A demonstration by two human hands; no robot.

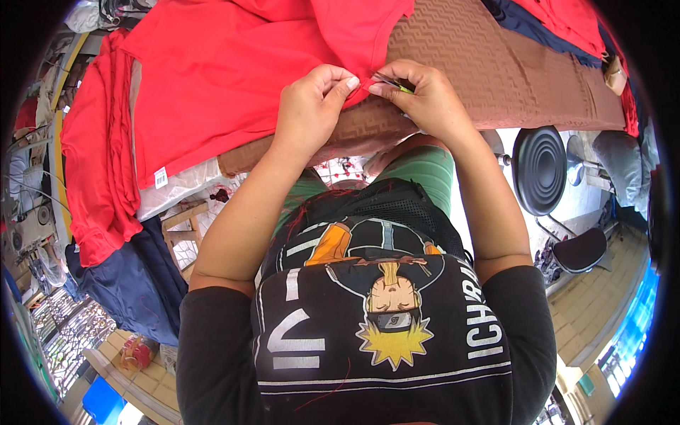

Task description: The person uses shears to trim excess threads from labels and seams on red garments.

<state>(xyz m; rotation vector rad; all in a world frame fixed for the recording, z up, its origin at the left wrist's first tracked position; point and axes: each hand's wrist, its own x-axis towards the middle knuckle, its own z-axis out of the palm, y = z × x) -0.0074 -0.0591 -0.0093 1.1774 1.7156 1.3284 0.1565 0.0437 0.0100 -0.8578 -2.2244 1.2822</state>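
Note:
A red garment (pixel 212 71) lies spread over the brown-covered table, one edge hanging towards me. My left hand (pixel 310 106) pinches that edge between thumb and forefinger. Close beside it, my right hand (pixel 431 93) is closed around small thread snips (pixel 405 89), of which a yellow-green part and a dark blade show. The snips point left at the garment's edge, between the two hands. Whether the blades touch a thread is too small to tell. Both forearms reach up from below.
The brown patterned cloth (pixel 489 64) covers the table. Folded red garments (pixel 103 142) hang at the left, above dark blue fabric (pixel 138 280). More red clothing (pixel 559 25) lies at the far right. A round black stool (pixel 540 170) and a dark-seated chair (pixel 579 250) stand to the right.

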